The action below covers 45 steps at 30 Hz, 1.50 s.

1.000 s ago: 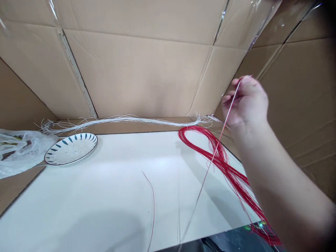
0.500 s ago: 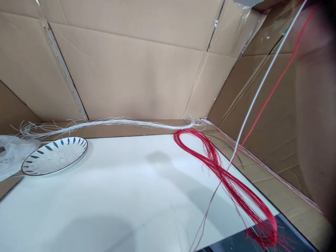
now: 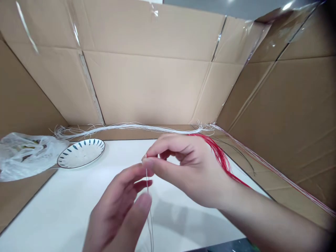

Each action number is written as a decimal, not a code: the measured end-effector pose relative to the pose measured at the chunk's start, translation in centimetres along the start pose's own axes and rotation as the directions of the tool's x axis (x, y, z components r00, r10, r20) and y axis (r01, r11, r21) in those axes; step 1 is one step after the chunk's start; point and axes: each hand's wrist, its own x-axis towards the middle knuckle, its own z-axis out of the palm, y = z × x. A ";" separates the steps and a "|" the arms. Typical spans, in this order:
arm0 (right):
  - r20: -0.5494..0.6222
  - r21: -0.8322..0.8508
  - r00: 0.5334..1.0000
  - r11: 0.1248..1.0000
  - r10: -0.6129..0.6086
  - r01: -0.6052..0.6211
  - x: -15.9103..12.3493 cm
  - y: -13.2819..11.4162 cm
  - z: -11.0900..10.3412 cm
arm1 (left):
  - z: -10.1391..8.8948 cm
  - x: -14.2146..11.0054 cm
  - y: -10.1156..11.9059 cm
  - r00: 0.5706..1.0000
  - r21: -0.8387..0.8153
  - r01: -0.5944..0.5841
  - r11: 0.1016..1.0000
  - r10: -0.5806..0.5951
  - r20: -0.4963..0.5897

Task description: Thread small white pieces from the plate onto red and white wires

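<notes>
My right hand [image 3: 183,168] is over the middle of the white tabletop [image 3: 65,203], thumb and forefinger pinched on the top end of a thin white strand [image 3: 148,196] that hangs down. My left hand [image 3: 120,210] is just below it at the near edge. Its fingers are loosely curled around the hanging strand and touch it. A looped bundle of red strands [image 3: 223,159] lies on the table behind my right hand, partly hidden by it. A long bundle of white strands [image 3: 131,126] runs along the back edge of the table.
A white plate with blue marks on its rim [image 3: 81,153] sits at the back left. Beside it lies a crumpled clear plastic bag [image 3: 23,157]. Cardboard walls [image 3: 147,80] enclose the table at the back and on both sides. More strands trail along the right wall's foot [image 3: 275,171].
My right hand has come down from high at the right to the table's middle, bringing the strand's end. My left hand has come into view under it. The view has tilted up a little.
</notes>
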 end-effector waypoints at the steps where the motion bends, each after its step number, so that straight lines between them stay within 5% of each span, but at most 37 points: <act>1: 0.014 0.086 0.998 0.995 0.053 -0.054 0.1 0.4 0.4 | 0.8 0.9 0.6 0.980 -0.062 -0.060 0.996 0.047 -0.195; 4: 0.002 0.258 0.992 0.958 0.130 -0.126 0.4 1.7 0.8 | 2.3 3.2 2.1 0.940 -0.101 -0.170 0.980 0.131 -0.315; 9: -0.151 0.364 0.975 0.926 0.164 -0.099 1.8 4.5 -0.5 | 0.5 8.3 1.8 0.941 0.019 -0.287 0.958 0.285 -0.182; 14: -0.319 0.457 0.898 0.879 0.304 -0.135 5.4 10.1 -1.5 | -2.2 16.1 -0.9 0.952 -0.008 -0.296 0.955 0.294 -0.083; 17: -0.324 0.477 0.877 0.862 0.354 -0.172 6.9 14.4 -1.0 | -3.7 18.7 -4.0 0.971 -0.017 -0.225 0.974 0.223 -0.083; 22: -0.174 0.521 0.889 0.806 0.423 -0.282 6.3 20.6 1.2 | -6.6 17.8 -9.1 0.988 -0.023 -0.084 0.996 0.080 -0.134; 26: -0.093 0.564 0.879 0.752 0.468 -0.341 5.5 22.9 2.0 | -7.8 17.0 -10.7 0.995 -0.023 0.023 0.999 -0.025 -0.095; 34: -0.085 0.586 0.807 0.684 0.585 -0.434 5.6 23.5 1.0 | -8.4 17.4 -10.9 0.983 -0.145 0.185 0.972 -0.184 0.024; 45: 0.098 0.648 0.866 0.629 0.490 -0.430 5.3 23.8 0.6 | -8.3 16.9 -10.8 0.973 -0.145 0.232 0.962 -0.230 0.031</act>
